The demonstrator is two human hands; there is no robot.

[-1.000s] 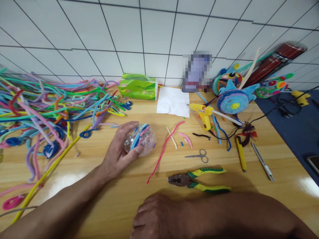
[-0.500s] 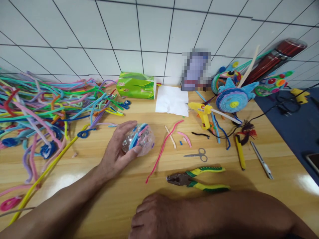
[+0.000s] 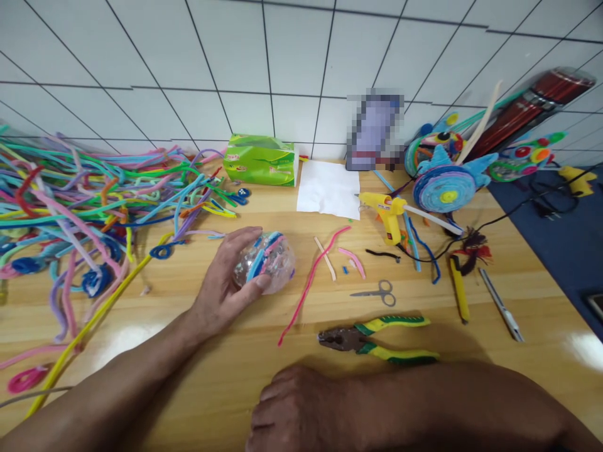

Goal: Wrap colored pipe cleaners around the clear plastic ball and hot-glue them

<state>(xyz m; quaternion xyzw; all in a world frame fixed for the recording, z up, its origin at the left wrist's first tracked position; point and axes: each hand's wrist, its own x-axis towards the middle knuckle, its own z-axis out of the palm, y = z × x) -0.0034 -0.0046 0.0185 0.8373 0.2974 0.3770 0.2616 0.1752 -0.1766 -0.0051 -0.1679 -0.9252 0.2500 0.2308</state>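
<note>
My left hand (image 3: 226,276) is wrapped round a clear, rounded plastic piece (image 3: 282,267), thumb in front and fingers over the far side. Blue, light-blue and pink pipe-cleaner strips run across it. It rests on the wooden table, and its underside is hidden. My right hand (image 3: 287,411) lies at the near edge with its fingers curled into a loose fist; nothing shows in it. Just beyond that forearm are pliers (image 3: 346,339) with yellow-green handles. A long red pipe cleaner (image 3: 313,276) lies right of the plastic piece, with small scissors (image 3: 377,293) further right.
Tangled pipe cleaners (image 3: 94,194) cover the left side. At the back are a green tissue pack (image 3: 260,162), white paper (image 3: 328,188) and a yellow glue gun (image 3: 389,216). Right are a blue fish-like craft (image 3: 445,188), a red flask (image 3: 527,113) and two cutters (image 3: 459,289).
The whole scene has shifted slightly to the right in view. Both hands and the plastic piece keep the same places on the table.
</note>
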